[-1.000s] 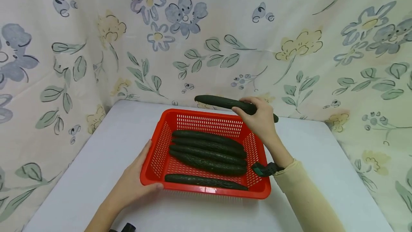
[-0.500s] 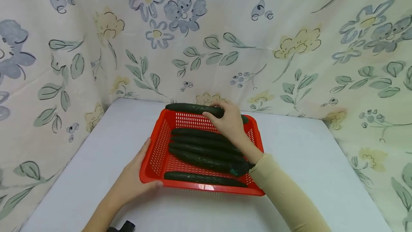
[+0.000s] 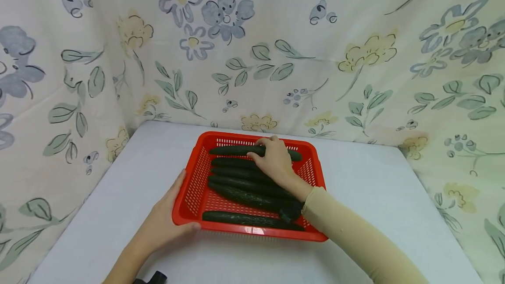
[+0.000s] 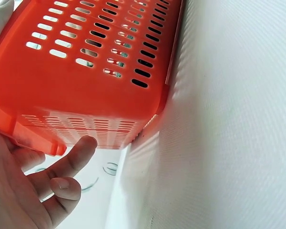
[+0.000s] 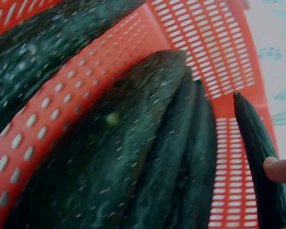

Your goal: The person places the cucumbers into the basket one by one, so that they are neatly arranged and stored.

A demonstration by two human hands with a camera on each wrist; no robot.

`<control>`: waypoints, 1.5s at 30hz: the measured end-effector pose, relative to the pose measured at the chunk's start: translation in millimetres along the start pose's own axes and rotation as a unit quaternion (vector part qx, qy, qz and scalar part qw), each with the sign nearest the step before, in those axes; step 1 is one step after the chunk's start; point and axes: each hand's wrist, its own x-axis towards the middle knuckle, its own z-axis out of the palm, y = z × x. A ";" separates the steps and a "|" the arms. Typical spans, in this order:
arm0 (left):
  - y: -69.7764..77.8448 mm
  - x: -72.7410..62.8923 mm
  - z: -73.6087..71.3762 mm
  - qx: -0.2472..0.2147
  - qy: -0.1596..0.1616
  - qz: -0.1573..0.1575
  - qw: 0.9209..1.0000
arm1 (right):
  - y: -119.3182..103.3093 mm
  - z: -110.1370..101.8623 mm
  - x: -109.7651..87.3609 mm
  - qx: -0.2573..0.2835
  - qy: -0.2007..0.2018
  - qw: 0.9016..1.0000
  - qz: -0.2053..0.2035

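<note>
My right hand (image 3: pixel 277 163) grips a long dark green cucumber (image 3: pixel 230 150) inside the back of a red plastic basket (image 3: pixel 252 230). In the right wrist view, my thumb (image 5: pixel 279 169) presses on that cucumber beside the basket's slotted wall. Several cucumbers (image 3: pixel 236 183) lie side by side across the middle, partly hidden under my right arm. Another cucumber (image 3: pixel 244 218) lies apart along the front wall. My left hand (image 3: pixel 161 222) holds the basket's front left corner, thumb along the front rim. The left wrist view shows its fingers (image 4: pixel 69 162) bent by the rim, outside the wall.
The basket stands on a white table (image 3: pixel 378 187), whose surface extends to both sides and in front. Behind and to the left hangs a flowered cloth (image 3: pixel 252 56). A black wrist strap end (image 3: pixel 158 277) shows at the lower edge near my left forearm.
My right hand has carried the cucumber left and down, from above the back right of the basket into its back part. The left hand has stayed at the corner.
</note>
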 end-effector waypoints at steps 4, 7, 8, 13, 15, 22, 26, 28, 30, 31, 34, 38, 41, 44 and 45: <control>0.3 -0.2 -0.1 -0.001 0.000 -0.003 1.000 | 1.5 8.6 1.1 -0.013 -0.011 1.000 0.010; 0.7 0.2 -0.3 -0.001 -0.001 -0.004 1.000 | 2.9 15.9 0.6 -0.024 -0.015 1.000 0.004; 0.8 0.3 -0.5 0.000 -0.001 -0.005 1.000 | 3.2 18.3 0.3 -0.031 -0.018 0.999 -0.001; 0.7 0.4 -0.8 0.004 -0.001 -0.007 1.000 | 3.3 27.5 -2.2 -0.103 -0.048 0.992 -0.061; 0.4 0.2 -0.7 0.007 0.000 -0.006 1.000 | 3.1 28.8 -2.2 -0.133 -0.056 0.986 -0.089; 0.7 -0.2 -1.5 0.007 0.001 -0.003 1.000 | 2.0 24.9 2.6 -0.138 -0.077 0.980 -0.122; 0.0 0.0 -0.6 0.003 0.001 -0.005 1.000 | 1.4 21.9 4.0 -0.128 -0.100 0.979 -0.119; -0.7 0.2 -0.1 0.002 0.002 -0.004 1.000 | 0.5 20.4 5.0 -0.125 -0.115 0.979 -0.115; -1.1 0.3 0.2 -0.001 0.002 -0.005 1.000 | 0.1 18.9 6.4 -0.124 -0.132 0.977 -0.113; -1.6 0.2 0.5 -0.002 0.002 -0.006 1.000 | 0.7 18.4 7.1 -0.122 -0.141 0.976 -0.111; -1.4 -0.3 0.9 -0.002 0.001 -0.007 1.000 | 3.6 16.5 9.5 -0.115 -0.159 0.974 -0.112; -1.1 0.0 1.1 0.001 0.003 -0.003 1.000 | 5.7 14.4 11.2 -0.105 -0.153 0.976 -0.109; -1.0 0.4 1.1 0.003 0.004 0.000 1.000 | 4.0 15.1 10.4 -0.116 -0.133 0.979 -0.105; -0.8 0.3 0.8 0.003 0.005 -0.001 1.000 | 1.0 17.7 8.7 -0.134 -0.112 0.979 -0.105; -0.9 0.3 0.7 0.002 0.004 -0.001 1.000 | 0.2 18.9 8.1 -0.139 -0.110 0.979 -0.104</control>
